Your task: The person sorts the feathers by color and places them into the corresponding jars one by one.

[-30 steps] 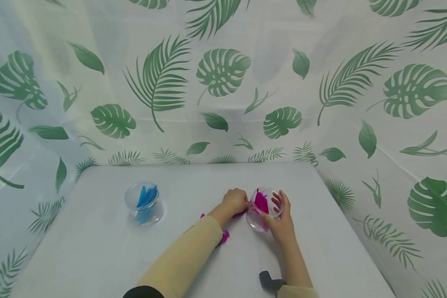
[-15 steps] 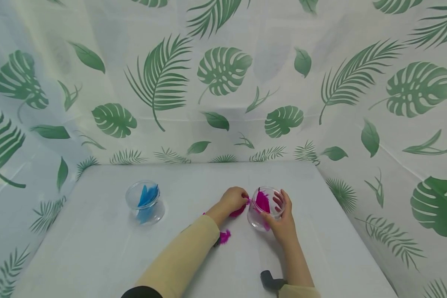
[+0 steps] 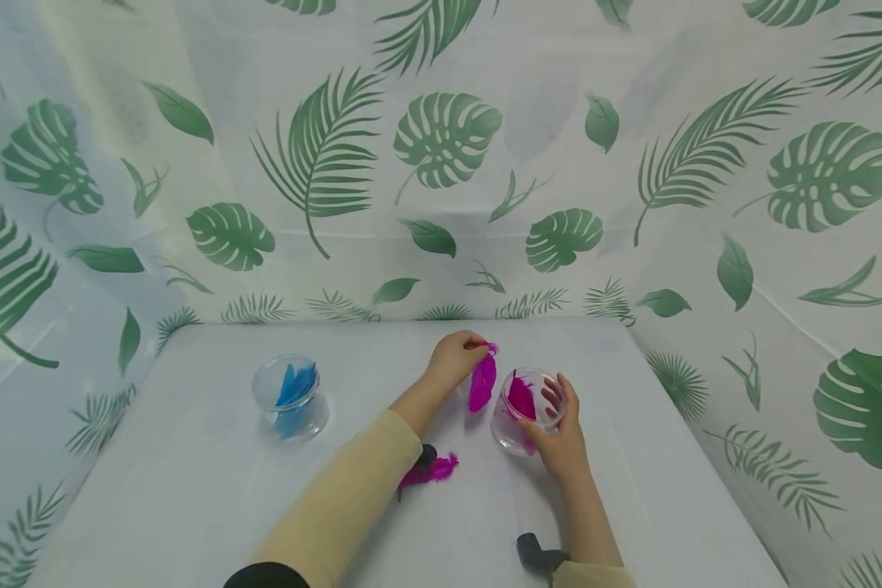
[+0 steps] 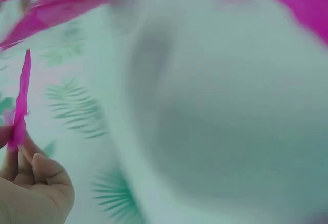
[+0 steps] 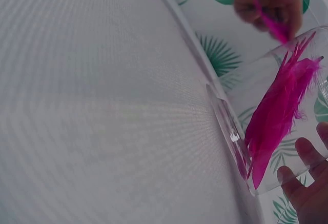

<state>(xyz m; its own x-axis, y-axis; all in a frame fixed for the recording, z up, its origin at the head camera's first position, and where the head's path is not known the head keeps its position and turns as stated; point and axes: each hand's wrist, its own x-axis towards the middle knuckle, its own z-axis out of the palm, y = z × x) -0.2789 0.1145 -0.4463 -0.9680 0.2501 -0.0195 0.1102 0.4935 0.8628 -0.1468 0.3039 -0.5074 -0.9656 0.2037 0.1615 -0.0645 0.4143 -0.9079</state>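
My left hand pinches a magenta feather by its fluffy end, and the feather hangs down just left of a clear plastic jar. In the left wrist view, thumb and fingers meet on that feather. My right hand curls round the right side of the jar, fingers behind and thumb in front. Inside the jar, magenta feathers lean against the wall; their exact number is unclear. Another magenta feather bunch lies on the table beside my left forearm, partly covered by it.
A second clear jar with blue feathers stands at the left on the white table. A leaf-printed sheet hangs behind the table and along both sides. A dark wrist device sits by my right sleeve.
My left hand has risen and moved away toward the back of the table, lifting the magenta feather. The feather bunch near my forearm shows more. My right hand and the jar stay put.
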